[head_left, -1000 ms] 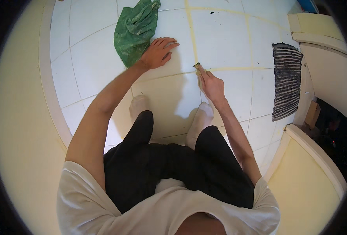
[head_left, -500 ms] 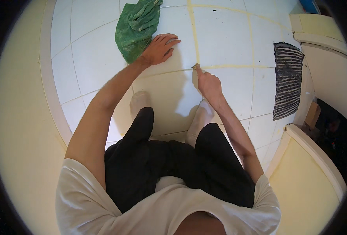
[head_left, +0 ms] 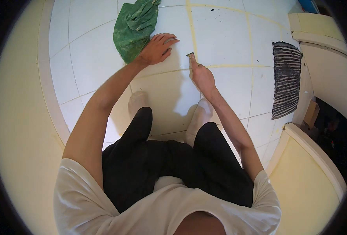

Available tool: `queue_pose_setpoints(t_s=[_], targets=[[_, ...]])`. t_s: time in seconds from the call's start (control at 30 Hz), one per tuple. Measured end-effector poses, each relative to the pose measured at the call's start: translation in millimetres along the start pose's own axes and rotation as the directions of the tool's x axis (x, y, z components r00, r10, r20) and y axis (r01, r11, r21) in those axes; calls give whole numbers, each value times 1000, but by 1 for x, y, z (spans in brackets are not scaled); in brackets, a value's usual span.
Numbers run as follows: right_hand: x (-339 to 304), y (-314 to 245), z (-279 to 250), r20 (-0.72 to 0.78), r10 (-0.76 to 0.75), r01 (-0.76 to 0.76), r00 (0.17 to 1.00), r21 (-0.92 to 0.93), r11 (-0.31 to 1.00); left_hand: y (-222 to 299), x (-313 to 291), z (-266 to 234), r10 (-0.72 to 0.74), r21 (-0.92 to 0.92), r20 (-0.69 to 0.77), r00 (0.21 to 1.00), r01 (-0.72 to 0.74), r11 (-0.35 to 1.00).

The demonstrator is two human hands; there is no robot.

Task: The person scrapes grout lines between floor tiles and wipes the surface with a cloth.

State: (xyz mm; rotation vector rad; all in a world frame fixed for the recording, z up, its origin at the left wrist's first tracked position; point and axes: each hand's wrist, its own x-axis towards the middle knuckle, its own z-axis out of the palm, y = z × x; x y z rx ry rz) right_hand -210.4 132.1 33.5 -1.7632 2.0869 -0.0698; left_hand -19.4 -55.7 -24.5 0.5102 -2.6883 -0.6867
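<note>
My left hand (head_left: 157, 49) rests on the white tiled floor (head_left: 154, 84), fingers spread, with its wrist beside a crumpled green cloth (head_left: 132, 35). Nothing is held in it. In my right hand (head_left: 203, 78) is a small scraper (head_left: 190, 55), gripped with the index finger stretched along it. Only its dark, flat tip shows; the handle is hidden in the palm. The tip lies on a tile just left of a yellow grout line (head_left: 191, 29), a little beyond where the grout lines cross.
A black-and-white striped mat (head_left: 287, 80) lies at the right, near a cream door frame (head_left: 318, 158). Past it, a brown box (head_left: 311, 113) stands in a dark space. A cream wall (head_left: 18, 129) runs along the left. My socked feet (head_left: 200, 117) are between my hands and knees.
My right hand has moved a little away from me and left, taking the scraper from the grout crossing onto the tile beside the line. The left hand stays in place.
</note>
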Motion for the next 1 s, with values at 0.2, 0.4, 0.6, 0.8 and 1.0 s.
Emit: queue_pose_setpoints(t_s=[0.2,0.4,0.6,0.8,1.0], targets=[[4,-1,-14,120,75,-78,990,20,997,-1,-3,1,-9,8,8,1000,9,1000],[7,3,-13,88,65,-69,994,53,996,-2,-2,2,-2,-13,10,1000,2,1000],[19,-3,-18,102,73,-79,992,58,995,0,-2,1,16,41,-37,999,-14,999],[31,-2,-20,76,105,-113,992,110,988,0,-2,0,-20,16,18,1000,20,1000],[40,-6,-24,96,140,-153,986,154,976,0,-1,-3,-32,15,72,997,31,999]])
